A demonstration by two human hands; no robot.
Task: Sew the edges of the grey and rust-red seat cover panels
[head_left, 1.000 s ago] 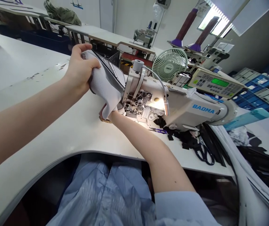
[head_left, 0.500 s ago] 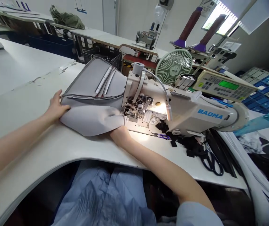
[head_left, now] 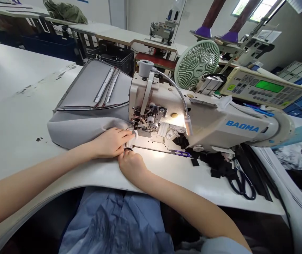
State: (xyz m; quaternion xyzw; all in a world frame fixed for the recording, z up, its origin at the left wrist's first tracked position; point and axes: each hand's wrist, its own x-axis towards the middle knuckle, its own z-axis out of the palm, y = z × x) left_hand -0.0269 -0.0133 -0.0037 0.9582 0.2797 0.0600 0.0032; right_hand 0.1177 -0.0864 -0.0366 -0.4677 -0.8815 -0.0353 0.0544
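A grey fabric bag piece (head_left: 84, 125) with dark piping and two zipper strips (head_left: 107, 86) lies on the table, its right edge at the needle area of a BAOMA sewing machine (head_left: 151, 120). My left hand (head_left: 111, 141) lies over the near right edge of the fabric, fingers closed on it beside the needle. Just below and touching it, my right hand (head_left: 132, 162) is closed at the same edge, where a small dark bit of trim shows between the fingers. The right fingertips are partly hidden.
Purple thread snips (head_left: 180, 153) and black fabric scraps (head_left: 214, 164) lie right of the needle, with black-handled scissors (head_left: 242, 183) farther right. Behind the machine stand a green fan (head_left: 197, 65) and a control panel (head_left: 266, 88). The table's curved front edge (head_left: 87, 186) is near my lap.
My left hand has moved from the fabric's far left side to its right edge near the needle. My right hand has come out from under the fabric. The view has shifted slightly.
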